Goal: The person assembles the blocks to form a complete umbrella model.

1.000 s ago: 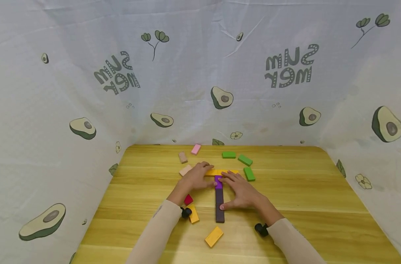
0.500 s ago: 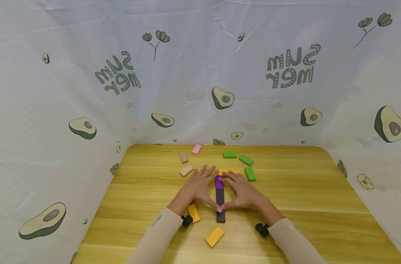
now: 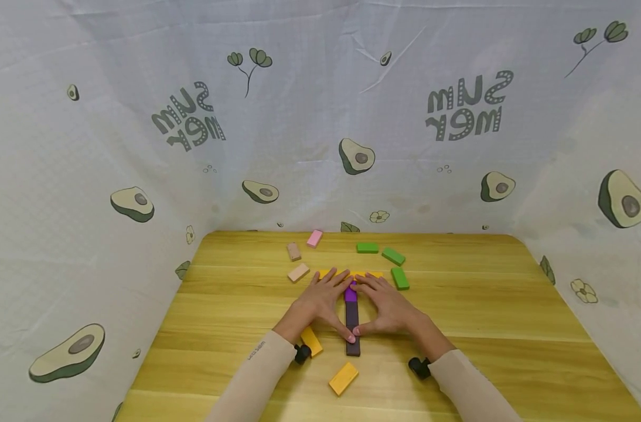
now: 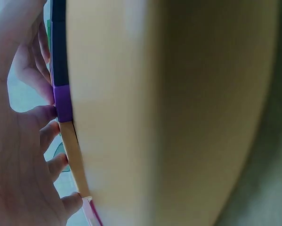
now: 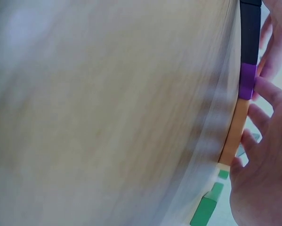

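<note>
Purple block, counted once, lies on the wooden table between the left hand and right hand, its far end at a yellow row, its near end meeting two dark blocks. I find both hands unclenched, fingers extended and touching the arrangement, neither grasping anything. In my judgement, uneven fingertip pressure could skew this line, and a dropped left wrist camera could knock the adjacent loose yellow block. I count two loose yellow blocks, three green blocks, two tan blocks, one pink block; fingers obscure the row's count
</note>
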`<state>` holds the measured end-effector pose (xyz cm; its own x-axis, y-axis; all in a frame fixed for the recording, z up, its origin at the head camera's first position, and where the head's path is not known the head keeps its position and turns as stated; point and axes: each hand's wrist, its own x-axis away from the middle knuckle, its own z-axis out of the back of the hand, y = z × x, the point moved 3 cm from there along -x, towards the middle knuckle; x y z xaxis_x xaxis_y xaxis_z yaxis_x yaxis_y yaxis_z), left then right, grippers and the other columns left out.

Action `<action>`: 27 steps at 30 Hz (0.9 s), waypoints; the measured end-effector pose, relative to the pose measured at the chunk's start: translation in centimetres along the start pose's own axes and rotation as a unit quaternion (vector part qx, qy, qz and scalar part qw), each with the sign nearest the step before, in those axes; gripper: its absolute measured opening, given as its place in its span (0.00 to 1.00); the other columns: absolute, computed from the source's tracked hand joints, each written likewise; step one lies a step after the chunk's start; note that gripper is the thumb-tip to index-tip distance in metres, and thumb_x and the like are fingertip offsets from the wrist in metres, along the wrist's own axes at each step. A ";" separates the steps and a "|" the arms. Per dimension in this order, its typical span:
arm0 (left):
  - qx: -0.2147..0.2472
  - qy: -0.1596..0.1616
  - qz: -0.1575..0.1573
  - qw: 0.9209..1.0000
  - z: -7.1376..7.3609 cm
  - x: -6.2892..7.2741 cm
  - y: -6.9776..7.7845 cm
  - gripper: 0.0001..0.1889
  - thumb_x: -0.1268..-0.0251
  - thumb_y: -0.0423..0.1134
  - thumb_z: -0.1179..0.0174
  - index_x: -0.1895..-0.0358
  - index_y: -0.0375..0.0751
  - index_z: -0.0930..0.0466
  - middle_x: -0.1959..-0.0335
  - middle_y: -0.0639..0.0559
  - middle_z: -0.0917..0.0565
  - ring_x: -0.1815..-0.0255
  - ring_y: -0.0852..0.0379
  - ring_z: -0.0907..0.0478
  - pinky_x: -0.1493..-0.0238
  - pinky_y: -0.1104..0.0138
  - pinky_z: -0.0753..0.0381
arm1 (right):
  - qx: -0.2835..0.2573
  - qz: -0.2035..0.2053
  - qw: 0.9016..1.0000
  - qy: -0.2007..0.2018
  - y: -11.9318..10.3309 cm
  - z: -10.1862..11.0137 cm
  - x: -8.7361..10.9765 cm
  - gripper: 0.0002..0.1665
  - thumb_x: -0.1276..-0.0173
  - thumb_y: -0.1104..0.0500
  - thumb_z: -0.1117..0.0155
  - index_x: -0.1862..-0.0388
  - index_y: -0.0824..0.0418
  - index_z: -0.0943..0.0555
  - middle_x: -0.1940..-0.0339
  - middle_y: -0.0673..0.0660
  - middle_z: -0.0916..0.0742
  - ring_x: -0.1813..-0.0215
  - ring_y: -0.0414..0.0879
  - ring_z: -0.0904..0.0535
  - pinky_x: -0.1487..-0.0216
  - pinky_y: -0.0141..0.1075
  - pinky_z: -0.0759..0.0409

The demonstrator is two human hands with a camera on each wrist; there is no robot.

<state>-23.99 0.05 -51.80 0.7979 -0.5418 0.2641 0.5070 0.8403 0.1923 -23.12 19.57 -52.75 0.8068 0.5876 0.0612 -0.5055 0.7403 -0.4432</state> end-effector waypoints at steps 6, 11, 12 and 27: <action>-0.003 0.000 -0.001 1.000 0.1 -0.1 0.1 0.77 0.72 0.86 0.32 0.14 0.58 0.59 0.13 0.59 0.59 0.12 0.48 0.65 0.15 0.43 0.59 | 0.003 0.004 1.000 0.003 -0.1 0.1 0.0 0.64 0.50 0.21 0.29 0.20 0.52 0.32 0.17 0.61 0.36 0.15 0.65 0.48 0.19 0.67 0.49; -0.001 -0.001 -0.008 1.000 0.1 -0.2 0.3 0.77 0.72 0.86 0.31 0.14 0.55 0.59 0.13 0.57 0.58 0.12 0.47 0.64 0.15 0.48 0.57 | 0.002 0.009 1.000 0.007 -0.3 0.3 0.2 0.63 0.49 0.22 0.28 0.20 0.53 0.32 0.17 0.61 0.35 0.15 0.64 0.48 0.19 0.66 0.50; -0.001 0.000 -0.009 1.000 0.0 -0.3 0.3 0.77 0.72 0.86 0.31 0.14 0.55 0.58 0.13 0.57 0.58 0.12 0.46 0.64 0.15 0.48 0.56 | 0.002 0.010 1.000 0.007 -0.3 0.3 0.2 0.63 0.49 0.22 0.28 0.20 0.53 0.32 0.17 0.60 0.34 0.15 0.64 0.48 0.19 0.66 0.50; 0.004 0.006 -0.002 1.000 -0.2 0.1 0.6 0.77 0.72 0.85 0.31 0.14 0.54 0.57 0.13 0.57 0.56 0.12 0.47 0.62 0.15 0.48 0.56 | -0.005 0.017 1.000 0.006 -0.5 0.3 0.5 0.64 0.49 0.22 0.28 0.20 0.54 0.33 0.17 0.58 0.33 0.15 0.64 0.48 0.19 0.67 0.49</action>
<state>-23.55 0.49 -51.86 0.7996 -0.5454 0.2516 0.5079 0.8375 0.2015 -22.52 19.59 -52.23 0.7925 0.6089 0.0348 -0.5301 0.7159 -0.4544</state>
